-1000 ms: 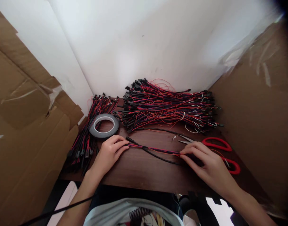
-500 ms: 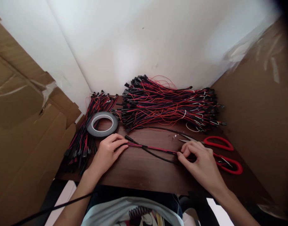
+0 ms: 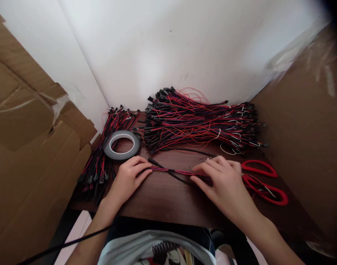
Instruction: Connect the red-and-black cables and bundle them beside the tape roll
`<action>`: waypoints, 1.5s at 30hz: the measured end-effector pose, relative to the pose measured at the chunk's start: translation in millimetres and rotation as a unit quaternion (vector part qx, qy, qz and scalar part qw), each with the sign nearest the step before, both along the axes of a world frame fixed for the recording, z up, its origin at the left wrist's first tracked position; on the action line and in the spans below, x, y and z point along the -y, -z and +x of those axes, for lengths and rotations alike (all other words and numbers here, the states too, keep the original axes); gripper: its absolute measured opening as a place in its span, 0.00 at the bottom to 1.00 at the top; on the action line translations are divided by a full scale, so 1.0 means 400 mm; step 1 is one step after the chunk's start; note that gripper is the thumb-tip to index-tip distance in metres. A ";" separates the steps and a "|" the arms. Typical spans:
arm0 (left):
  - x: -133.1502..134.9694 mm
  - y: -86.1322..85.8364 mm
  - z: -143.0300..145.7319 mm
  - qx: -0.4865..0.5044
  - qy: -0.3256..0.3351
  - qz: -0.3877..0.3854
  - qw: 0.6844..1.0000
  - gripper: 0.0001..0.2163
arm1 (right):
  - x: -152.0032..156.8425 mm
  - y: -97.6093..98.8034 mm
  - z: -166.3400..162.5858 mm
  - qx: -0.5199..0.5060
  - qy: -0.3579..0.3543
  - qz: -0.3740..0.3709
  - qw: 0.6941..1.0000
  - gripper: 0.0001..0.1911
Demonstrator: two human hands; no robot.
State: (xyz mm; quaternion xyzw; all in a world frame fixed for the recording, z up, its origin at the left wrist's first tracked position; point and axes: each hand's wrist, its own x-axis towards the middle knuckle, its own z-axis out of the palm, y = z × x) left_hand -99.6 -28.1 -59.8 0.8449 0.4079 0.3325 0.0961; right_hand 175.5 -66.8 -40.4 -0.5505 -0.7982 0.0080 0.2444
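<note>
My left hand [image 3: 132, 175] pinches one end of a thin red, blue and black wire bundle [image 3: 160, 169], which runs level over the table. A small black band [image 3: 171, 170] wraps the bundle partway along. My right hand [image 3: 219, 176] is over the bundle's other part, thumb and forefinger a little apart on either side of the wires. Crossing beneath the bundle is a black cable [image 3: 154, 162] with a thick end. Red-handled scissors [image 3: 281, 198] lie beside my right hand, their blades mostly hidden by it. Behind my left hand lies a grey tape roll [image 3: 109, 149].
A large pile of red and black wire harnesses [image 3: 190, 123] fills the back of the brown table [image 3: 160, 204]. A smaller heap of harnesses [image 3: 98, 167] lies at left. Cardboard walls [image 3: 27, 147] stand on both sides, with a white wall [image 3: 157, 48] behind.
My right hand has slid left along the wire bundle, and its thumb and forefinger have parted. It now covers the scissor blades. My left hand keeps its pinch.
</note>
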 end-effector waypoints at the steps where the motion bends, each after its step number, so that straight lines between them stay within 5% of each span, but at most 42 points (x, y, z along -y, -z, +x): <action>1: 0.000 0.000 0.000 0.001 -0.001 -0.002 1.000 0.06 | -0.002 -0.001 -0.008 0.008 -0.012 -0.006 1.000 0.04; 6: -0.001 -0.001 0.001 0.001 -0.002 -0.010 1.000 0.06 | -0.005 0.020 -0.041 -0.017 -0.025 -0.045 0.999 0.04; 16: -0.001 0.001 0.001 0.015 -0.002 -0.015 1.000 0.06 | -0.014 0.048 -0.076 -0.069 0.003 0.003 0.998 0.06; 26: 0.001 -0.002 -0.001 0.010 -0.003 -0.023 1.000 0.06 | -0.030 0.070 -0.110 -0.125 0.096 -0.007 0.988 0.13; 33: -0.001 -0.001 0.000 0.014 -0.002 -0.022 1.000 0.06 | -0.037 0.057 -0.118 -0.057 0.153 0.027 0.986 0.12; 45: -0.002 0.008 -0.008 0.020 -0.001 -0.018 1.000 0.05 | -0.046 0.076 -0.114 -0.063 0.121 0.016 0.991 0.06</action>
